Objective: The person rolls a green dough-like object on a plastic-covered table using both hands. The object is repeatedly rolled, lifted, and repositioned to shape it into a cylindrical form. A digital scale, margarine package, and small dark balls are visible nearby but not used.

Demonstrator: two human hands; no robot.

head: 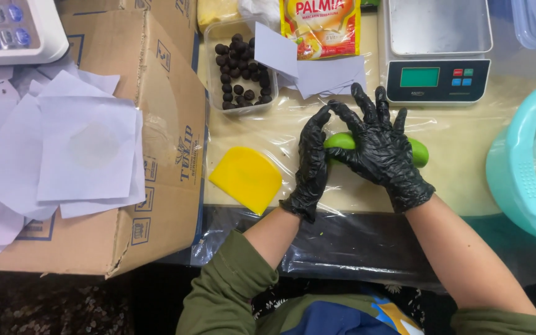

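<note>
Both glossy black-gloved hands, left hand (312, 162) and right hand (379, 149), clamp a smooth green dough log (418, 152) on crinkled plastic film (466, 139).

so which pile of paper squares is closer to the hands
The small pile of paper squares by the digital scale, just above the right hand; the big pile lies across the cardboard box.
</note>
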